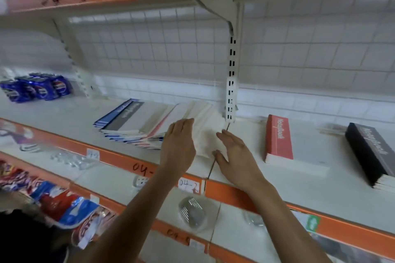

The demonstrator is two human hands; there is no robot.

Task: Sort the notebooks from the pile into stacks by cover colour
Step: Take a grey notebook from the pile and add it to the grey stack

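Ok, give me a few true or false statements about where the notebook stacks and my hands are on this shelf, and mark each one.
1. The stack of red-cover notebooks lies to the right of the fanned pile of mixed notebooks. True.
2. The stack of black-cover notebooks sits between that pile and the red stack. False: it lies farthest right, beyond the red stack.
3. The left hand and right hand are both at the pile's right end. True.
4. The right hand lifts a blue notebook. False: its fingers are relaxed and hold nothing.
5. The pack of blue drink cans stands on the same white shelf, left of the pile. True.
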